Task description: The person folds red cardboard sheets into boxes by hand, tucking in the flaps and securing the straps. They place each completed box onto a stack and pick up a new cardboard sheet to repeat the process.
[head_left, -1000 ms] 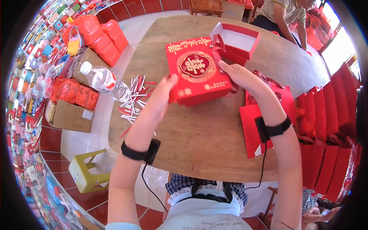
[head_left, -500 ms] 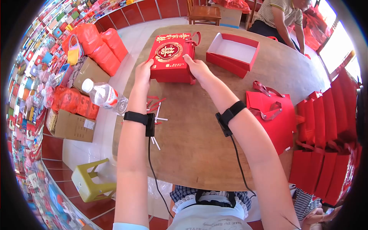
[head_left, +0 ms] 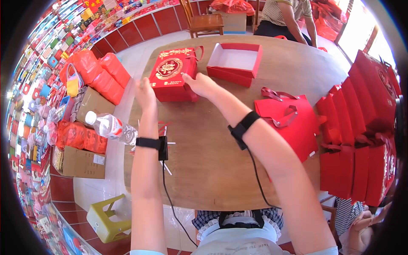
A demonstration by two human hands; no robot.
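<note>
A red gift box with gold lettering, a round gold emblem and a ribbon handle rests toward the far left of the table. My right hand grips its right front corner, thumb on the lid's edge and fingers hidden behind the side. Just off the left front corner is my left hand, thumb up and fingers loosely apart; it looks clear of the box. To the right of the gift box sits an open red box with a white inside, stacked on another red piece.
A red bag with ribbon handles lies on the table's right side, beside rows of upright red bags. A plastic bottle and paper strips are at left. Another person is at the far edge.
My left hand has come away from the gift box's left corner, outward to the left. My right hand keeps its hold. The whole view has shifted, so things appear further left and lower.
</note>
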